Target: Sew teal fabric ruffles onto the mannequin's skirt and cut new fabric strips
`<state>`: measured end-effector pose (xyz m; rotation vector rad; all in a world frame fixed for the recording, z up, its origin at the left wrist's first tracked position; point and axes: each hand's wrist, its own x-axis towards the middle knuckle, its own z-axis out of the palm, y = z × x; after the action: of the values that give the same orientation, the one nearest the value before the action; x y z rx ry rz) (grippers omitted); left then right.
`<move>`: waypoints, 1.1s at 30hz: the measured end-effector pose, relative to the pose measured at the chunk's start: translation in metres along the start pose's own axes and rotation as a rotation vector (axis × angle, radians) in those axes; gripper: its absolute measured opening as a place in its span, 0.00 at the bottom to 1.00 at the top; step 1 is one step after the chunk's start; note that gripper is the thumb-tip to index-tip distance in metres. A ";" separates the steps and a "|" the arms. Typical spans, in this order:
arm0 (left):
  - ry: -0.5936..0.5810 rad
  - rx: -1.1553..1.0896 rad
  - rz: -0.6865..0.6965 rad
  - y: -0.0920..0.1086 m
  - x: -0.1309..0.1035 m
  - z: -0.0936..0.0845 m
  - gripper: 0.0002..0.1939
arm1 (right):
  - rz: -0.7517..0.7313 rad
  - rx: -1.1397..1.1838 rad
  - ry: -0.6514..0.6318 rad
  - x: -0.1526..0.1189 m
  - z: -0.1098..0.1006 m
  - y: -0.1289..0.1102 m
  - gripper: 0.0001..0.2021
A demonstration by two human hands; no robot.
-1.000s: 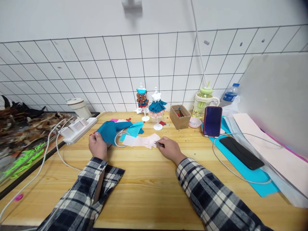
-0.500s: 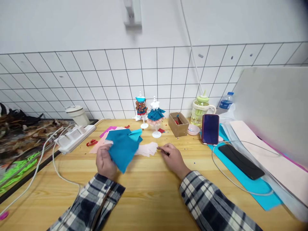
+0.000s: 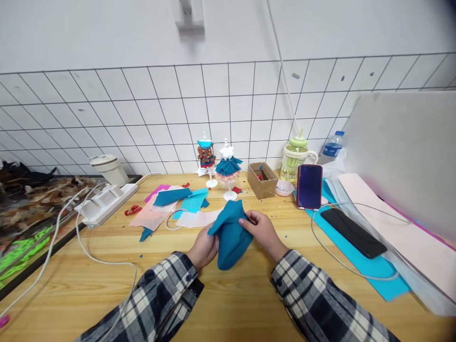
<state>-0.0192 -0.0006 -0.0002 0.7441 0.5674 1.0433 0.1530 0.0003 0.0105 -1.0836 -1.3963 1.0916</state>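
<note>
Between my two hands, above the table, is a piece of teal crepe paper (image 3: 231,240), bent and partly folded over. My left hand (image 3: 204,248) grips its left edge, with some fingers hidden behind it. My right hand (image 3: 265,232) pinches the upper right edge; a small dark item shows by its fingers, too little of it to name. Beyond them stands a small white dress form (image 3: 227,152) wearing a teal fringed skirt (image 3: 228,166) over pink frills. A second dress form (image 3: 205,154) with a light blue top and brown trim stands to its left.
Pink paper (image 3: 151,217), a light blue piece (image 3: 192,202) and scraps lie left of centre. A cardboard box (image 3: 265,187), pink dish (image 3: 285,188), green-lidded jug (image 3: 295,159) and propped phone (image 3: 309,187) stand right. A power strip (image 3: 103,209) with white cables lies left.
My left hand has moved right with teal paper, and my right hand now grips it too. Another teal piece, light blue paper and a cable loop show on the table where the left hand was.
</note>
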 end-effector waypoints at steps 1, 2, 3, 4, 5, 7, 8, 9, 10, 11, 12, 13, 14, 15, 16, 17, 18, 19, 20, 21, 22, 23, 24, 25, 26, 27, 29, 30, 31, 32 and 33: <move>-0.011 -0.006 -0.068 0.004 -0.003 -0.005 0.14 | -0.007 0.017 0.019 0.002 -0.002 0.002 0.14; -0.036 -0.008 -0.154 0.008 -0.008 -0.011 0.14 | -0.015 0.031 0.036 0.003 -0.004 0.004 0.13; -0.089 -0.006 -0.248 0.013 -0.013 -0.017 0.15 | -0.019 0.028 0.048 0.003 -0.006 0.006 0.13; -0.151 -0.017 -0.305 0.018 -0.018 -0.022 0.17 | -0.017 0.000 0.061 0.003 -0.006 0.006 0.12; -0.209 -0.036 -0.322 0.022 -0.023 -0.026 0.16 | -0.012 -0.050 0.072 0.003 -0.006 0.006 0.11; -0.268 -0.026 -0.316 0.026 -0.029 -0.028 0.12 | -0.017 -0.177 0.086 0.001 -0.004 0.006 0.10; -0.249 0.008 -0.288 0.026 -0.030 -0.027 0.12 | -0.028 -0.225 0.085 0.000 -0.003 0.005 0.09; -0.196 0.056 -0.246 0.025 -0.029 -0.024 0.13 | -0.036 -0.242 0.078 -0.001 -0.001 0.005 0.09; -0.117 0.105 -0.186 0.024 -0.028 -0.021 0.16 | -0.032 -0.220 0.060 -0.002 0.000 0.005 0.09; -0.032 0.140 -0.116 0.023 -0.026 -0.018 0.18 | -0.015 -0.160 0.031 -0.003 0.002 0.004 0.09; 0.044 0.156 -0.044 0.022 -0.023 -0.015 0.19 | 0.015 -0.072 -0.009 -0.003 0.003 0.004 0.10; 0.096 0.153 0.012 0.022 -0.021 -0.013 0.20 | 0.054 0.032 -0.054 -0.004 0.004 0.002 0.11; 0.132 0.139 0.051 0.023 -0.020 -0.012 0.21 | 0.107 0.136 -0.107 -0.005 0.004 0.001 0.13; 0.162 0.121 0.074 0.025 -0.019 -0.011 0.22 | 0.173 0.223 -0.172 -0.006 0.003 -0.002 0.14; 0.193 0.105 0.090 0.027 -0.019 -0.012 0.23 | 0.243 0.283 -0.242 -0.007 0.002 -0.004 0.15; 0.226 0.092 0.101 0.030 -0.019 -0.012 0.24 | 0.300 0.316 -0.302 -0.007 0.001 -0.006 0.15; 0.259 0.082 0.109 0.033 -0.020 -0.014 0.24 | 0.333 0.326 -0.345 -0.008 0.000 -0.008 0.15; 0.284 0.074 0.115 0.035 -0.021 -0.015 0.25 | 0.333 0.317 -0.365 -0.008 -0.001 -0.010 0.15; 0.302 0.067 0.121 0.037 -0.021 -0.016 0.26 | 0.301 0.296 -0.368 -0.008 -0.002 -0.010 0.16; 0.313 0.058 0.130 0.039 -0.021 -0.016 0.26 | 0.251 0.272 -0.358 -0.007 -0.003 -0.010 0.16; 0.322 0.050 0.141 0.040 -0.021 -0.017 0.27 | 0.204 0.245 -0.348 -0.007 -0.004 -0.009 0.16; 0.331 0.043 0.156 0.041 -0.021 -0.017 0.27 | 0.167 0.212 -0.341 -0.006 -0.005 -0.007 0.15; 0.341 0.039 0.173 0.041 -0.020 -0.017 0.28 | 0.136 0.167 -0.331 -0.005 -0.005 -0.006 0.15; 0.348 0.040 0.192 0.041 -0.020 -0.017 0.28 | 0.108 0.114 -0.313 -0.004 -0.005 -0.005 0.15; 0.355 0.044 0.213 0.040 -0.019 -0.016 0.28 | 0.080 0.061 -0.290 -0.004 -0.005 -0.004 0.15; 0.361 0.053 0.234 0.038 -0.018 -0.016 0.29 | 0.053 0.012 -0.263 -0.003 -0.005 -0.003 0.14; 0.373 0.084 0.263 0.036 -0.016 -0.017 0.29 | 0.026 -0.054 -0.215 -0.004 -0.005 -0.002 0.12; 0.375 0.110 0.269 0.035 -0.014 -0.018 0.28 | 0.032 -0.073 -0.196 -0.004 -0.004 -0.002 0.12; 0.379 0.146 0.277 0.037 -0.013 -0.019 0.28 | 0.045 -0.087 -0.181 -0.004 -0.004 -0.001 0.12; 0.400 0.198 0.300 0.040 -0.011 -0.022 0.27 | 0.061 -0.099 -0.168 -0.004 -0.004 0.000 0.12; 0.428 0.249 0.330 0.047 -0.010 -0.025 0.26 | 0.075 -0.107 -0.157 -0.004 -0.004 0.002 0.12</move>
<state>-0.0672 0.0113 0.0213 0.8558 0.9773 1.4720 0.1571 -0.0029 0.0086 -1.1550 -1.5634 1.1885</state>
